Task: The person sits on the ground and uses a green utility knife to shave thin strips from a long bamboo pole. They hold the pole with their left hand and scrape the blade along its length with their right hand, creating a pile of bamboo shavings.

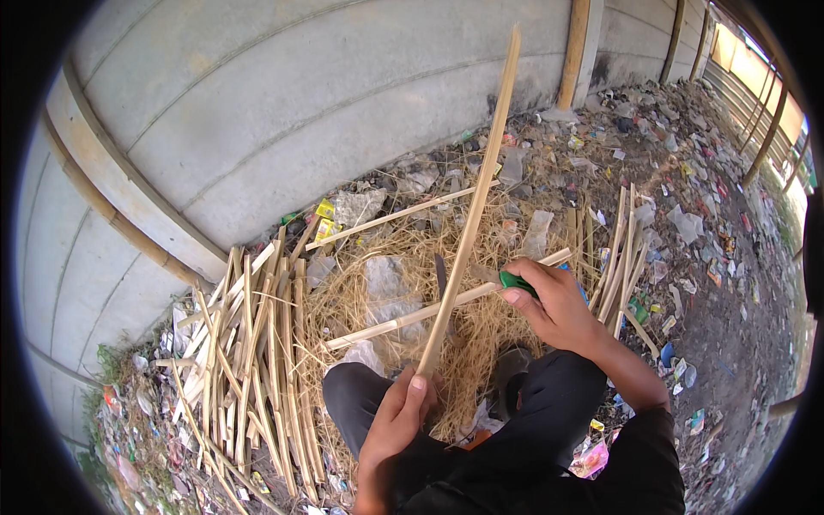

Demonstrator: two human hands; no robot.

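My left hand (399,408) is closed around the lower end of a long bamboo strip (475,206), which rises upright, leaning slightly right, in front of me. In my right hand (558,309) is a green-handled knife (518,284), its blade pointing left toward the strip's edge. A dark, blade-like piece (440,275) shows just left of the strip; whether it belongs to the knife I cannot tell. Beneath, another bamboo strip (386,328) lies slantwise over a heap of pale shavings (468,378) between my knees. A grey block (393,292) sits among the shavings.
A pile of bamboo strips (249,360) lies to my left, with a smaller bunch (620,257) at the right. One strip (399,216) lies beyond the shavings. Litter (687,223) covers the ground. A grey panel wall (300,94) with bamboo posts (573,56) stands ahead.
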